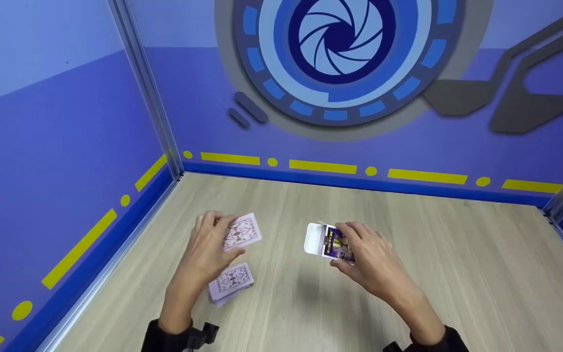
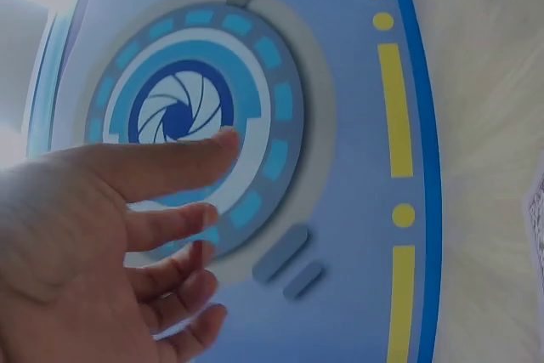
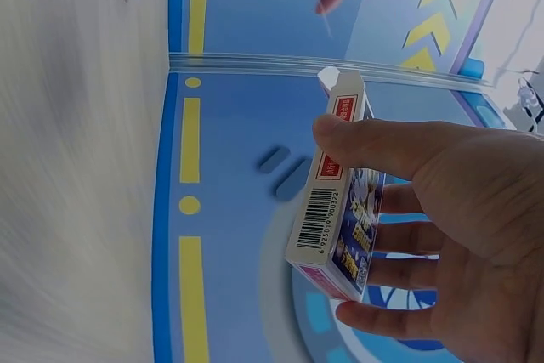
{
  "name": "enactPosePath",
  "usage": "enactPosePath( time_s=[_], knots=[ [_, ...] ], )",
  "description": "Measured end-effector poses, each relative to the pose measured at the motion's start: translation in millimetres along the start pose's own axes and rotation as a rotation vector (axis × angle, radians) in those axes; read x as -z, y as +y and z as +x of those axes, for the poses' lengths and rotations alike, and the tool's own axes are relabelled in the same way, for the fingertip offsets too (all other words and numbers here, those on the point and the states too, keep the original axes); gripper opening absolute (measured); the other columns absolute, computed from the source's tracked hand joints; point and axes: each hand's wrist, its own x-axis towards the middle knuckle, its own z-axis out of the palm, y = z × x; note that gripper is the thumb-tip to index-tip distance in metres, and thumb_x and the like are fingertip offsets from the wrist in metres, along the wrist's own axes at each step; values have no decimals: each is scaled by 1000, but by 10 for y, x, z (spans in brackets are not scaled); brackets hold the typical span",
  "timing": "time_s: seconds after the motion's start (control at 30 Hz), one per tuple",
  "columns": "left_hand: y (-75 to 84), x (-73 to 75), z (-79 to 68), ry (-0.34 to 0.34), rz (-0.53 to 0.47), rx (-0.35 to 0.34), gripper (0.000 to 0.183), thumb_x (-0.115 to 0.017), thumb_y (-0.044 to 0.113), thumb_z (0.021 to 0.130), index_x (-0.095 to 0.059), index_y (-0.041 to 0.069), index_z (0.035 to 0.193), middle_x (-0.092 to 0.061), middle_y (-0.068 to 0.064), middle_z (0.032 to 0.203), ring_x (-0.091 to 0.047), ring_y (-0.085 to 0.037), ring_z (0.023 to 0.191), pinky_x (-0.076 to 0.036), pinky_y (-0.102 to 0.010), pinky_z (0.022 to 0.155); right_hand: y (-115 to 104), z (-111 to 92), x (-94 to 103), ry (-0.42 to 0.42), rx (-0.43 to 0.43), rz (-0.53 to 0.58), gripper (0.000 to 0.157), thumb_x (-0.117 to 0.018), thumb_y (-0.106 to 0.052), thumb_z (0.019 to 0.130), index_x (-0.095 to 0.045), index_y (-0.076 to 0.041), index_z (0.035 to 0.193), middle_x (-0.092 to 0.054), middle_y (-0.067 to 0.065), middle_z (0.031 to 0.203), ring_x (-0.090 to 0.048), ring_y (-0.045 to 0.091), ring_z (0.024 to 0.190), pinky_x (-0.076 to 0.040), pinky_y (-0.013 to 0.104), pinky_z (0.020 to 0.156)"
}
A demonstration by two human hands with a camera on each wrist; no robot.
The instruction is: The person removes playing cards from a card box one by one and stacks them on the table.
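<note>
My left hand (image 1: 208,244) holds a playing card (image 1: 242,231) with a patterned back, raised over the table; whether it is a single card cannot be told. In the left wrist view the thumb and fingers are bent loosely, and no card shows between them. Below that hand, a slightly uneven stack of playing cards (image 1: 232,279) lies on the table, backs up. My right hand (image 1: 372,256) grips a card box (image 1: 335,243) above the table, its white end flap (image 1: 313,238) open and pointing left. In the right wrist view the thumb presses the box's barcode side (image 3: 319,218).
The light wood table (image 1: 286,313) meets a blue-purple back wall (image 1: 188,102) and a left side wall (image 1: 66,161), both with yellow markings. A metal post (image 1: 147,83) stands in the corner between them.
</note>
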Motion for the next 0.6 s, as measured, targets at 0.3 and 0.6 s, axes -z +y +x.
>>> enactPosePath(
  time_s=[0.3, 0.6],
  knots=[
    [-155, 31, -36, -183, 4, 170, 64, -91, 7, 77, -63, -2, 133, -54, -15, 120, -48, -30, 108, -45, -48, 94, 31, -1, 27, 15, -14, -5, 75, -94, -32, 75, -61, -5, 137, -64, 13, 128, -62, 34, 117, -50, 57, 94],
    [-236, -67, -62, -358, 28, 301, 63, -91, 3, 72, -63, -5, 128, -54, -15, 111, -47, -31, 102, -45, -50, 93, 43, 2, 31, 30, 4, -8, 75, -95, -31, 75, -61, -5, 136, -64, 12, 128, -62, 34, 117, -50, 57, 94]
  ],
)
